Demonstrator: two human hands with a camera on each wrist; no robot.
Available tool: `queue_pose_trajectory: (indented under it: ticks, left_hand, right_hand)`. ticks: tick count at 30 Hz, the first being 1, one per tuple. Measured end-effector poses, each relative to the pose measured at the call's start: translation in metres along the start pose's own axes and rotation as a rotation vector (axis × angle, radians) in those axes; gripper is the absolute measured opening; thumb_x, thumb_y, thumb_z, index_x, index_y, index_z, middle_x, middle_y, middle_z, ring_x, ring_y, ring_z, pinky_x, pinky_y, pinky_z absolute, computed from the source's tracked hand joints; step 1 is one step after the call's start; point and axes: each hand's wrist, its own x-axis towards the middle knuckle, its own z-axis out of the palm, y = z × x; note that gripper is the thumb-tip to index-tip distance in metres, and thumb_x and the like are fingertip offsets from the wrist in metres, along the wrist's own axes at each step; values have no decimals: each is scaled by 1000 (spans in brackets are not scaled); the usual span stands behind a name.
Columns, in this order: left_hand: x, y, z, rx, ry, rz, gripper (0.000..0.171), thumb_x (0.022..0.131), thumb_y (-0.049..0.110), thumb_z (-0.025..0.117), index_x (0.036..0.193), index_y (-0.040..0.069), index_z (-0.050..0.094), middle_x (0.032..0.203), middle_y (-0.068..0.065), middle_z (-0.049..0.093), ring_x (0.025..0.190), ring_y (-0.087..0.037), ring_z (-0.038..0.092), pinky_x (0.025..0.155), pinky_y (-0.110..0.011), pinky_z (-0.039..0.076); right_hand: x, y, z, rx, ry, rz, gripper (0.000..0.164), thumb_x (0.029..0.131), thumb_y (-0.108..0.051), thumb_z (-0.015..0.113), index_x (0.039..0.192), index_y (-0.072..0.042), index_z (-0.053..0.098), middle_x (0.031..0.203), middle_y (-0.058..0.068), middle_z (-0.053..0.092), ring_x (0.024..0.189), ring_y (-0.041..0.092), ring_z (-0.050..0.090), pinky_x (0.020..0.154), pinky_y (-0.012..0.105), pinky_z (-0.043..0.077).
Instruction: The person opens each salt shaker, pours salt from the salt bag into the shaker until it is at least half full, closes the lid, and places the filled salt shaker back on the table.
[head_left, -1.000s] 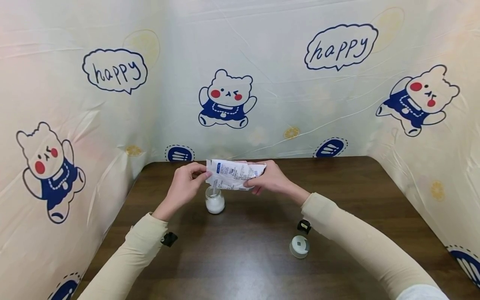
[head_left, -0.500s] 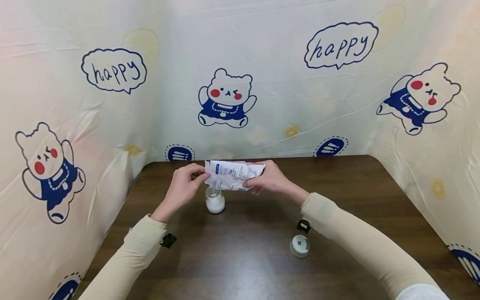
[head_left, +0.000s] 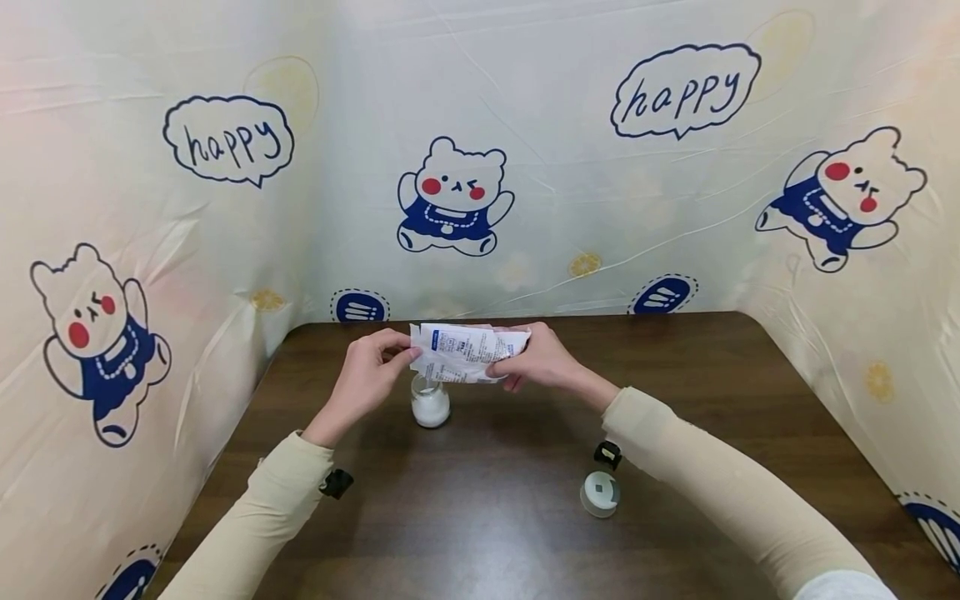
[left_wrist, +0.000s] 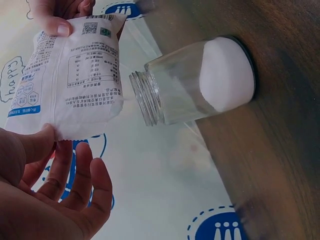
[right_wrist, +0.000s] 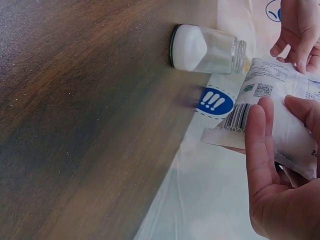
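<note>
A white printed plastic packet is held level above the table between both hands. My left hand pinches its left end between thumb and fingers; in the left wrist view the other fingers curl loosely below. My right hand grips the right end, thumb on the near face. Just under the packet's left part stands an uncapped glass jar, upright, with a threaded neck. White powder fills roughly its lower half. Packet and jar mouth look slightly apart in the left wrist view. The packet's contents are hidden.
A round white lid with a clear rim lies on the dark wooden table, below the right wrist. Tiny white specks dot the wood in the right wrist view. A printed cloth surrounds the table's back and sides.
The packet has shifted very slightly left and down, still in both hands. The jar and the lid stay where they were.
</note>
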Motion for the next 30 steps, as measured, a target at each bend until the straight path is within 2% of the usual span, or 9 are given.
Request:
queue_pose_trajectory:
  ticks: [12, 19, 26, 30]
  left_hand:
    - [0, 0, 0, 1, 2, -12, 7, 98, 4, 75, 103, 1, 79, 100, -10, 75, 81, -26, 67, 70, -34, 55]
    - [1, -1, 1, 1, -1, -4, 7, 98, 4, 74, 103, 1, 79, 100, -10, 75, 81, -24, 67, 69, -34, 55]
    - [1, -1, 1, -3, 1, -2, 7, 98, 4, 75, 103, 1, 79, 100, -10, 75, 80, -24, 66, 68, -33, 54]
    - [2, -1, 2, -4, 3, 4, 6, 98, 4, 75, 103, 1, 79, 100, -10, 75, 80, -23, 66, 67, -33, 53]
  right_hand:
    - [1, -1, -1, -21, -3, 3, 39, 80, -5, 90, 115, 1, 74, 94, 16, 77, 60, 34, 72, 57, 48, 61]
    - [1, 0, -1, -15, -4, -4, 38, 80, -5, 90, 114, 1, 74, 93, 15, 77, 59, 34, 71, 60, 56, 61]
    - [1, -1, -2, -19, -5, 0, 39, 80, -5, 90, 115, 2, 74, 94, 16, 77, 60, 36, 71, 56, 46, 61]
    - [0, -1, -3, -25, 1, 0, 36, 80, -4, 90, 112, 2, 74, 92, 16, 77, 59, 36, 71, 57, 49, 61]
